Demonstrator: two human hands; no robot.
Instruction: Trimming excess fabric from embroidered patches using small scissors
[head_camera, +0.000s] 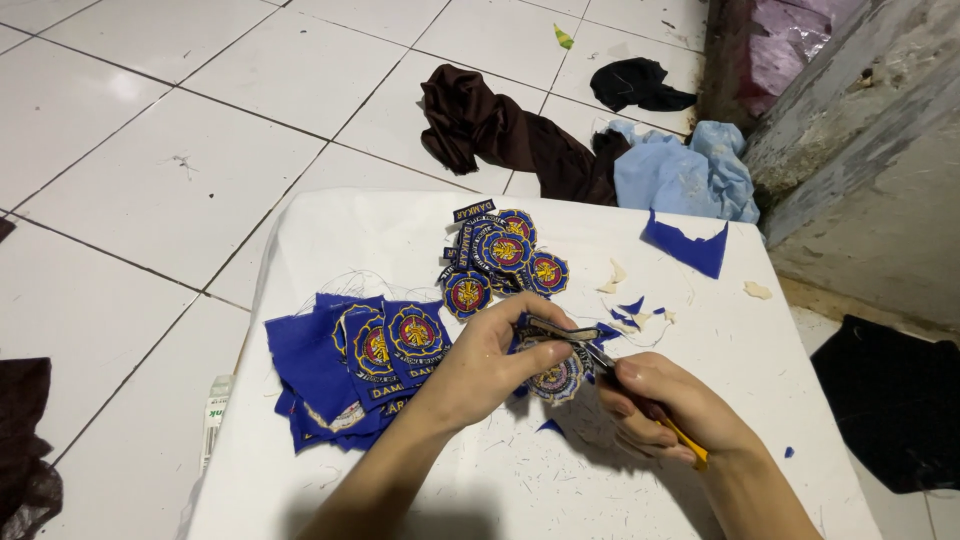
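both hands worked low over the white tabletop, left hand in a closed grip on the round embroidered patch, right hand clamped on small scissors, best kept snipping close along the stitched border.

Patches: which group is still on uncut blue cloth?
The stack at the table's left, beside the left hand: square blue fabric surrounds each emblem. The pile of round patches farther back is trimmed.
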